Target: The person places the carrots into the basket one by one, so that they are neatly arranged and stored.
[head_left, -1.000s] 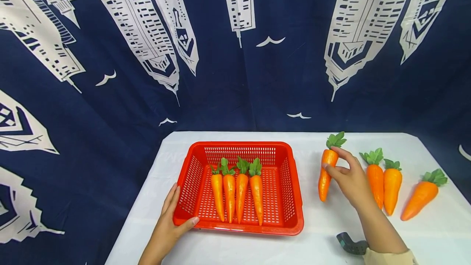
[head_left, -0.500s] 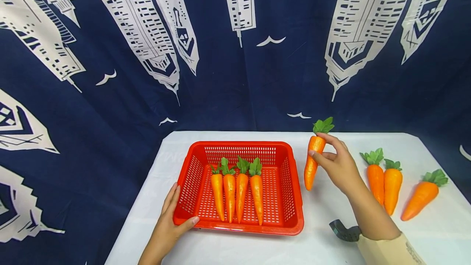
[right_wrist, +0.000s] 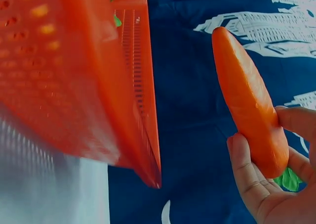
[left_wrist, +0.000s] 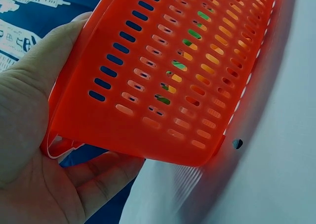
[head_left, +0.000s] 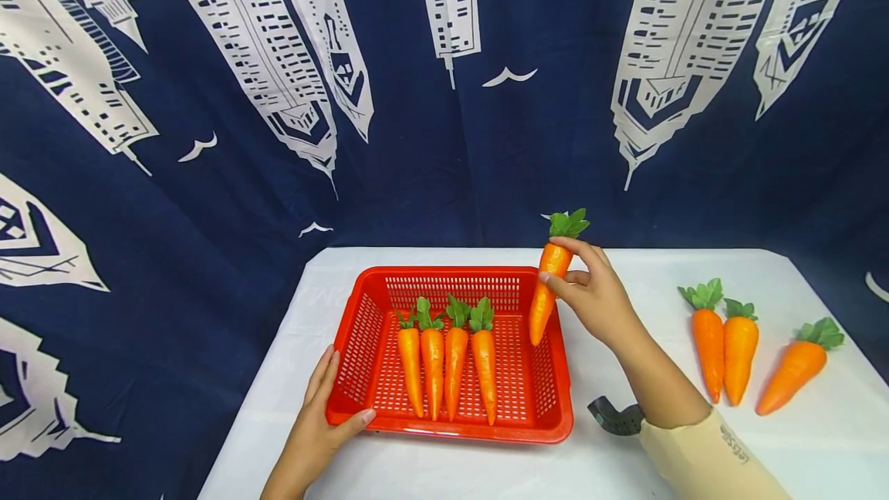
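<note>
Above the right rim of the red plastic basket, my right hand pinches an orange carrot between thumb and fingers near its leafy top. The carrot hangs tip down, slightly tilted; the right wrist view shows this same carrot beside the basket wall. My left hand holds the basket's front left corner, thumb on the front rim and fingers along the left side. Up close, the left wrist view has that hand gripping the corner. Several carrots lie side by side in the basket, leaves toward the back.
To the right on the white table lie a carrot, another carrot beside it, and a separate tilted carrot. A dark wrist camera sits at my right wrist. Navy cloth with white building prints hangs behind the table.
My right hand has carried the carrot leftward and up, from the table right of the basket to above its right rim. The left hand and basket have stayed put.
</note>
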Available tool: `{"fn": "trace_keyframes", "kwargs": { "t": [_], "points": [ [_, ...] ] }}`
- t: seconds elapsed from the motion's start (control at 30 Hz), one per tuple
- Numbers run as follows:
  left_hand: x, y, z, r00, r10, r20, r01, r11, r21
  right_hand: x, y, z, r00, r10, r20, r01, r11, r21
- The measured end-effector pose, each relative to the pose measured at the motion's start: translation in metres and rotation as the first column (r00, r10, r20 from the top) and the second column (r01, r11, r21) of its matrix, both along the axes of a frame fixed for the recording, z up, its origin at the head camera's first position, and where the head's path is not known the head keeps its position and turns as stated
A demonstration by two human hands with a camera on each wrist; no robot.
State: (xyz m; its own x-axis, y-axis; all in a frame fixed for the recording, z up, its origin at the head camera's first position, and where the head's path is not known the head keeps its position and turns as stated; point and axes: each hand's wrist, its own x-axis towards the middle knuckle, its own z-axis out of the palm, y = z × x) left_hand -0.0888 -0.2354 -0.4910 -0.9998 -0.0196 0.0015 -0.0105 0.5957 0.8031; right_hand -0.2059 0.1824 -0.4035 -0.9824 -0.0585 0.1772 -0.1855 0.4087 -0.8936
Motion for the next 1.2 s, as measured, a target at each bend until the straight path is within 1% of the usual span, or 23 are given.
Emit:
{"fn": "trace_keyframes", "kwargs": {
  "t": [0.3,0.47,0.67,0.83,1.0,1.2],
  "points": [
    [0.0,-0.001,0.001,1.0,-0.012,-0.019,0.012,1.0,0.001,-0.007,-0.026,0.002,0.996,0.092,0.018,-0.091,0.995,-0.039],
    [0.0,-0.001,0.002,1.0,-0.013,-0.02,0.014,1.0,0.011,-0.011,-0.039,0.004,0.992,0.123,0.019,-0.123,0.992,-0.032],
    [0.0,0.0,0.002,1.0,-0.013,-0.025,0.013,1.0,0.014,-0.016,-0.055,0.005,0.988,0.151,0.022,-0.151,0.989,-0.011],
    [0.0,0.001,0.001,1.0,-0.011,-0.018,0.011,1.0,0.026,-0.019,-0.066,0.004,0.986,0.164,0.021,-0.164,0.986,0.029],
    [0.0,0.002,0.001,1.0,-0.005,-0.006,0.005,1.0,0.018,-0.022,-0.079,0.004,0.983,0.178,0.038,-0.18,0.981,0.068],
    [0.001,0.001,0.002,1.0,0.0,0.006,0.0,1.0,0.012,-0.03,-0.097,-0.004,0.98,0.193,0.051,-0.197,0.977,0.08]
  ]
}}
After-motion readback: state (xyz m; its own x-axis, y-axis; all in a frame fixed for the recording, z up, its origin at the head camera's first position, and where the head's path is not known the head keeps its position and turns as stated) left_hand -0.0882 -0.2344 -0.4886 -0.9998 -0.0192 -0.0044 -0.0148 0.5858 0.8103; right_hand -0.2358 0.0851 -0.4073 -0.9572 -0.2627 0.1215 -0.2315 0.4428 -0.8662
